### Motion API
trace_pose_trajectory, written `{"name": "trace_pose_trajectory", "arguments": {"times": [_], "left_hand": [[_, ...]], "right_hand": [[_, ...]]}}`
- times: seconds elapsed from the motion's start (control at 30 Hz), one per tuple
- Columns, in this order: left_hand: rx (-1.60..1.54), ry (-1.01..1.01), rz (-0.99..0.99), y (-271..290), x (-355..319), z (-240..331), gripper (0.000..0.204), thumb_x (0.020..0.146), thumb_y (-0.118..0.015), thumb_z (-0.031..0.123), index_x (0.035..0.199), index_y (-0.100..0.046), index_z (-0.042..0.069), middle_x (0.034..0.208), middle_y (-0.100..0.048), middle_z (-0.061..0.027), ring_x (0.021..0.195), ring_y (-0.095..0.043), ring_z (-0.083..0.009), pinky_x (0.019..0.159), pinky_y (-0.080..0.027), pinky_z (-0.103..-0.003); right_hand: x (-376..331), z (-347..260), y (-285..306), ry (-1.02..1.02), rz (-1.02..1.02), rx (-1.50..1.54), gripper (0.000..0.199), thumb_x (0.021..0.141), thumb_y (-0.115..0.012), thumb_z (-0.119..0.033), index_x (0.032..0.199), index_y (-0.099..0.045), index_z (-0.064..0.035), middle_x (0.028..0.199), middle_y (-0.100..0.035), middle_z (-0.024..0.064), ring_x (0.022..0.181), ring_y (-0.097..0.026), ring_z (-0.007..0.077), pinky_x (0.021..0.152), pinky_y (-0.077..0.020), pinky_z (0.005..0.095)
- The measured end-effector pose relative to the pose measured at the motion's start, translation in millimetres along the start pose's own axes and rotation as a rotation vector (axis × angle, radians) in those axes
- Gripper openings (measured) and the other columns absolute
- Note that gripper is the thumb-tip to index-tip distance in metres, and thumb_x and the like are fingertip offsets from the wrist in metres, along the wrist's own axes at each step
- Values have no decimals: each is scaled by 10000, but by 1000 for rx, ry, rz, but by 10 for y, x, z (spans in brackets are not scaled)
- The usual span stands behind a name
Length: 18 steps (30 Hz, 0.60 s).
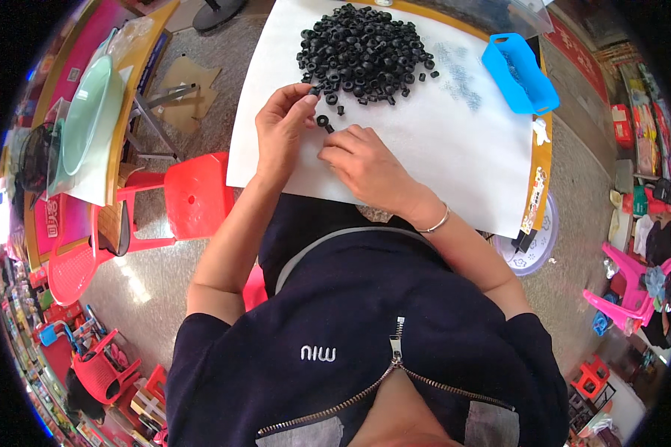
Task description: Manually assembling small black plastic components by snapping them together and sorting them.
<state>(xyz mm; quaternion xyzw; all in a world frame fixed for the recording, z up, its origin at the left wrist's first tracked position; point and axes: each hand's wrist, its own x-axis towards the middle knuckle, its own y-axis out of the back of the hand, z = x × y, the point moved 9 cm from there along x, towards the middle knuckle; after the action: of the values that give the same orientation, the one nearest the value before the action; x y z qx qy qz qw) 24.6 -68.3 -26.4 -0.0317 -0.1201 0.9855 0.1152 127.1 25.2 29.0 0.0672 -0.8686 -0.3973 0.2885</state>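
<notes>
A heap of small black ring-shaped parts (361, 56) lies on the white sheet at the far side of the table. At the heap's near left edge, my left hand (282, 127) is closed, pinching a small black part (314, 91) between thumb and fingertips. My right hand (369, 165) rests lower on the sheet with its fingers curled together. At its fingertips is a black ring-ended part (323, 121) with a short stem, which the hand appears to grip. A couple of loose black parts lie between the heap and my hands.
Tiny blue-grey pieces (461, 74) are scattered on the sheet right of the heap. A blue plastic bin (520, 95) holds more of them at the far right corner. Left of the table stand a red plastic stool (194, 197) and a side table bearing a pale green basin (93, 112).
</notes>
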Motion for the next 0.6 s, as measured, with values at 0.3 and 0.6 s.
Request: {"name": "trace_pose_trajectory", "arguments": {"times": [0.3,0.6], "left_hand": [[-56,-2,23,13,3,30,195,857,-601,68,1028,-593,-26,858,-623,-58,699,-551,-79,628,-459,-206],[-69,-89,-163,-466,-252,241,219,833,-626,3,1049,-593,-14,863,-596,-35,717,-556,-91,649,-480,-227]], "right_hand": [[-28,132,207,-65,113,1,179,753,-586,-17,930,-612,-19,977,-576,99,934,-518,277,833,-416,382],[-199,462,552,-524,381,588,170,841,-590,-35,1007,-615,-8,879,-625,74,765,-593,152,679,-477,272]]}}
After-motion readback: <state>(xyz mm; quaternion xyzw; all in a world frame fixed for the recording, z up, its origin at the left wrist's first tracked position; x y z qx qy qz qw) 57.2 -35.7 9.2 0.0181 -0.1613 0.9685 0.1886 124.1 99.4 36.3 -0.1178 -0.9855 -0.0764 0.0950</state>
